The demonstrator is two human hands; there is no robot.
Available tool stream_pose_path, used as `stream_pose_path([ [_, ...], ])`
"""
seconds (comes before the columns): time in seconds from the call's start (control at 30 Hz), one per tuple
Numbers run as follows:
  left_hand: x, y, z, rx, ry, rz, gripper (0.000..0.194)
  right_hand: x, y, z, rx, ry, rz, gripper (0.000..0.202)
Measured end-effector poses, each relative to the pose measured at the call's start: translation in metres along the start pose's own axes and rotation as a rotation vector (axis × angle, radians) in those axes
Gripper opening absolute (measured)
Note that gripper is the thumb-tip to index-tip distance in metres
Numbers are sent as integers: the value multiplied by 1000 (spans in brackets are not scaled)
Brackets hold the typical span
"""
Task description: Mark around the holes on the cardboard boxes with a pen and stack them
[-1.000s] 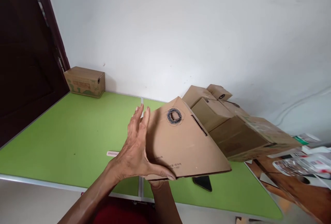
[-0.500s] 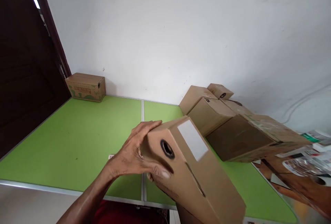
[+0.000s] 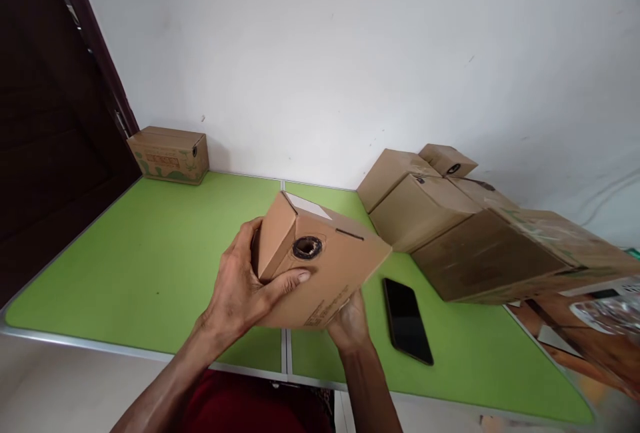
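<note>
Desk (image 3: 165, 246) with a green top and pale metal edging lies beneath both forearms, a pale seam running across it. Towards its right side sits a cluster of plain brown cardboard cartons (image 3: 490, 253); at the far left corner, by the wall, stands a small brown carton with green printing (image 3: 173, 156).

Between these, over the seam, is the tan cardboard box (image 3: 345, 259), tilted and seemingly raised off the top. Its long edge, along the narrow upper side, slants down from upper left to right. The left hand (image 3: 230, 296) is at its left end and the right hand (image 3: 350, 323) under its lower right part, so the box lies just right of the left palm and above the right.

The left grip is spread about as wide as that end: thumb pressed on the broad face below the black-rimmed hole (image 3: 296, 250), fingers wrapped round behind. The right grip cups the underside; its fingertips are hidden, so how far it is open I cannot tell.

A black phone (image 3: 407, 321) lies flat just beside the right hand. A white label (image 3: 309, 206) sits on the box's narrow upper side.
</note>
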State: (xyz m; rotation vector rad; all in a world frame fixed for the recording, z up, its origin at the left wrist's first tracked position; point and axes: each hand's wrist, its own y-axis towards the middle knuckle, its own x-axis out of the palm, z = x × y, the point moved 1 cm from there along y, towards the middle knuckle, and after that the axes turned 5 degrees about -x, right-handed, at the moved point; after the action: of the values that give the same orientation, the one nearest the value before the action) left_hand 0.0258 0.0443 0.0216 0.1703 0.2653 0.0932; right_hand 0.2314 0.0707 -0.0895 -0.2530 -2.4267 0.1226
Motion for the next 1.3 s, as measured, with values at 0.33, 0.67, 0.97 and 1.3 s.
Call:
stream_pose_path([
  [0.33, 4, -22, 4, -126, 51, 61, 77, 41, -35, -45, -507, -583, -60, 80],
  [0.67, 10, -31, -7, -270, -107, 18, 61, 79, -62, -36, -584, -1009, 349, 120],
  [0.97, 13, -26, -10, -207, -55, 100, 49, 83, -59, -25, -639, -1085, 365, 110],
  [1.3, -20, -12, -34, -301, -27, 123, 50, 76, -54, -19, -519, -1071, 52, 104],
])
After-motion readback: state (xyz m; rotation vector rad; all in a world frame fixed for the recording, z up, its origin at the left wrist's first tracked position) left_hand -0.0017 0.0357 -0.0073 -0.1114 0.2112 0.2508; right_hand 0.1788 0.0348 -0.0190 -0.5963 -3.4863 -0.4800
